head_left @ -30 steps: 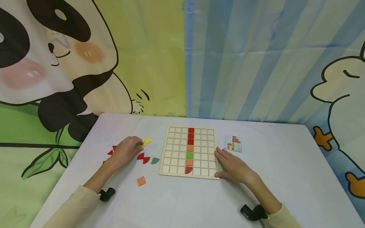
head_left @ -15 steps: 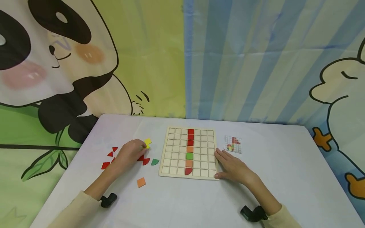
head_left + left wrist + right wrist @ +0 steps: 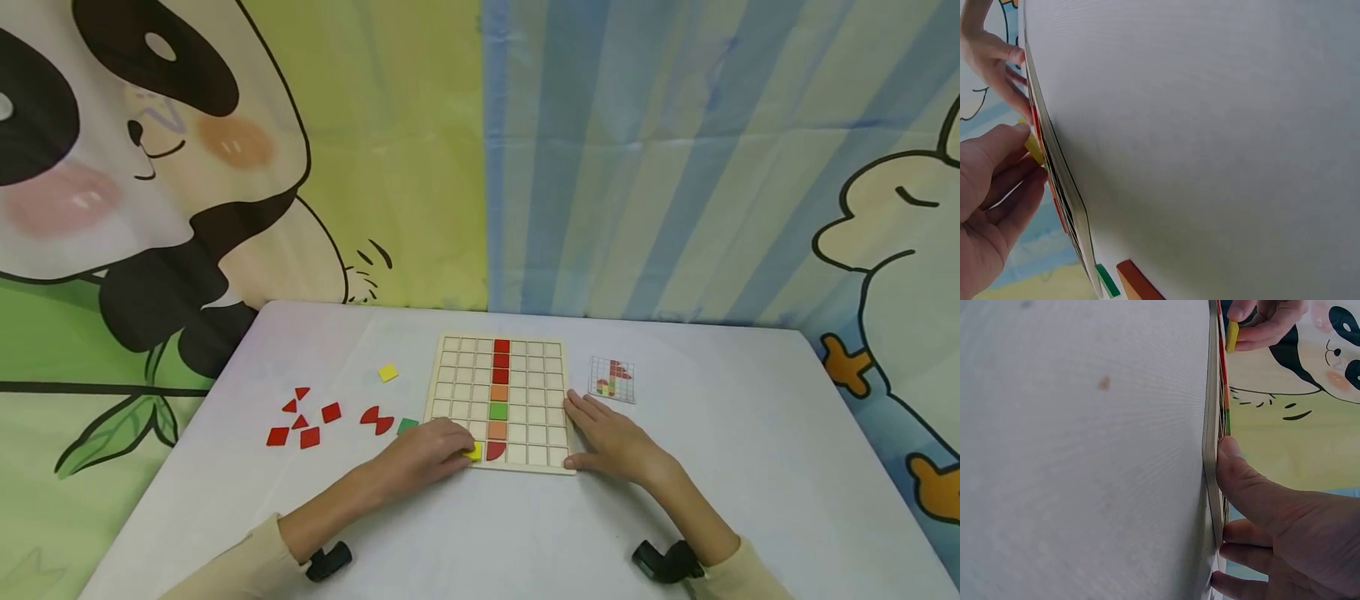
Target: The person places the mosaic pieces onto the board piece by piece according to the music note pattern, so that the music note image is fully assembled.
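My left hand (image 3: 429, 451) pinches a yellow square tile (image 3: 1232, 336) between thumb and fingers. In the head view it is at the board's front row, just left of the red quarter-circle tile (image 3: 496, 451). The wooden grid board (image 3: 537, 417) carries one column of tiles: red squares at the back, then orange, green, orange, and that red quarter circle. With straight fingers my right hand (image 3: 611, 435) rests against the board's right edge, thumb at the front corner. My left hand covers the board's front-left corner and part of a green tile (image 3: 407, 425).
Left of the board lie a yellow square (image 3: 387, 372), red quarter circles (image 3: 384, 425), red squares (image 3: 310, 437) and red triangles (image 3: 300, 422). An orange tile (image 3: 1137, 281) shows in the left wrist view. A pattern card (image 3: 612, 380) lies right of the board.
My left hand has picked up one of the two yellow squares and carried it right and toward the front, onto the board's front row. The right hand stays at the board's edge.
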`<state>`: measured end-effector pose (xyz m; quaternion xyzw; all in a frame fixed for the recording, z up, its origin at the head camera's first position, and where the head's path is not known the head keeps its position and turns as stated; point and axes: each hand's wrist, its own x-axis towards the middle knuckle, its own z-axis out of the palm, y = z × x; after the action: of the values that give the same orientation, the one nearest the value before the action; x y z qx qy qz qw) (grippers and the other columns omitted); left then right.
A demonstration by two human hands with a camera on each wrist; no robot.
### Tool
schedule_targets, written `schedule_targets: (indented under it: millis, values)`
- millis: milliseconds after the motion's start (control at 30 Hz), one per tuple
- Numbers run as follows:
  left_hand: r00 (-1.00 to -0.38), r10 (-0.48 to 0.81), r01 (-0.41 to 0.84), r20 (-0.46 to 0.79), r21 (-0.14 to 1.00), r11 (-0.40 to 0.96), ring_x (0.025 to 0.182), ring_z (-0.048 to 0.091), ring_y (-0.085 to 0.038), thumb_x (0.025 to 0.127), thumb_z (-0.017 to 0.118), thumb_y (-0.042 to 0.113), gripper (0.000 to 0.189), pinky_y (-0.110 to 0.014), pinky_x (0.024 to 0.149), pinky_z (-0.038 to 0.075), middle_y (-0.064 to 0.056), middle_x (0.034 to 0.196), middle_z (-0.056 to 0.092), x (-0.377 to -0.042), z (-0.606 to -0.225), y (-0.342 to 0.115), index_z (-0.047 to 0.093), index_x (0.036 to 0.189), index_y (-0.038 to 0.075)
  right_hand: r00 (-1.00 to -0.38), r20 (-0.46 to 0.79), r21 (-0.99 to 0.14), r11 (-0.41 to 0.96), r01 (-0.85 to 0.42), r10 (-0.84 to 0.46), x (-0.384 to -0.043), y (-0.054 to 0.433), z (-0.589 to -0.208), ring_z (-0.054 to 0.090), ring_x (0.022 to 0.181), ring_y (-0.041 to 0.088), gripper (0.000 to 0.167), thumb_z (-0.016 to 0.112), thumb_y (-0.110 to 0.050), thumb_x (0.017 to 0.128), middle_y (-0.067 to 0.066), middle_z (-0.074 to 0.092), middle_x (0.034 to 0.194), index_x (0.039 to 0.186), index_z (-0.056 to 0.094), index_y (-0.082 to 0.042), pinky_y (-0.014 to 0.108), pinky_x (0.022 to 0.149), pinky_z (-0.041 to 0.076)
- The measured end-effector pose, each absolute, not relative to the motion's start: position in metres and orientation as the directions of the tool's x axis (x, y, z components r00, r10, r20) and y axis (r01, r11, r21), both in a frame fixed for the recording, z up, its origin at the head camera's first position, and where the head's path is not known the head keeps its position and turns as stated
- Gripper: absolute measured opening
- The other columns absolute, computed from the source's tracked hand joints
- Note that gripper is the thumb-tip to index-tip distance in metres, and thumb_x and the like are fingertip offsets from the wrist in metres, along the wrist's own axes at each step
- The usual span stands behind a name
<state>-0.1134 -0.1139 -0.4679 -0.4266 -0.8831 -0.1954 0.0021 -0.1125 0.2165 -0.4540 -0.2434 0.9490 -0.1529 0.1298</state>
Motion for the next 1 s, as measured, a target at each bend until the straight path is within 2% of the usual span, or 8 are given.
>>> schedule_targets:
  millis: [300,1000]
  values:
    - [-0.616,0.765,0.781,0.187,0.274,0.561,0.105,0.069,-0.013,0.093,0.079,0.021,0.020,-0.023,0.091,0.058,0.002,0.110,0.077,-0.1119,-0.4693,-0.1096,0.077,0.111,0.013,-0.848,-0.172,-0.343,0.838,-0.425,-0.501,-0.1142,0.2166,-0.4542,0.036,0.149,0.047,0.090,0.078,-0.042,0.089,0.025,0.035,0.164,0.154,0.039,0.008,0.060,0.117,0.037]
    - [-0.609,0.761,0.788,0.224,0.280,0.548,0.101,0.069,-0.013,0.091,0.081,0.020,0.021,-0.024,0.089,0.058,0.002,0.107,0.077,-0.1088,-0.4708,-0.1093,0.076,0.110,0.012,-0.847,-0.153,-0.352,0.829,-0.435,-0.509,-0.1111,0.2169,-0.4538,0.038,0.148,0.048,0.090,0.078,-0.042,0.088,0.026,0.037,0.162,0.153,0.041,0.008,0.061,0.116,0.038]
